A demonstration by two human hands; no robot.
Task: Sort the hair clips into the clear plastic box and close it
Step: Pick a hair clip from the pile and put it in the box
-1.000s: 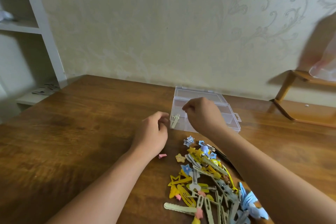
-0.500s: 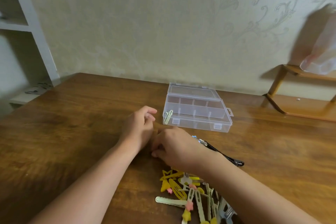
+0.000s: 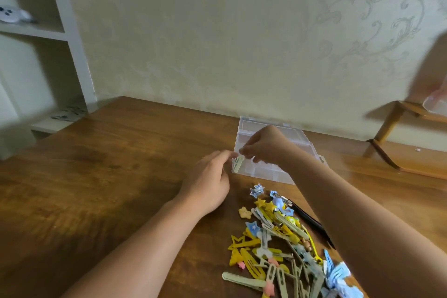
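Mostly wood table (image 3: 96, 189) w/ box (image 3: 244, 128) by patterned wall (image 3: 217, 43).

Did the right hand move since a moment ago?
Yes. The right hand went away from the pile of hair clips and up to the clear box near the wall.

Home room, likely a bedroom or living area: cream wallpaper (image 3: 217, 31) with embossed floral scrolls, white built-in shelf unit (image 3: 70, 38) at left, wooden table (image 3: 96, 176), small wooden rack (image 3: 396, 133) at right, scattered hair clips (image 3: 278, 244).
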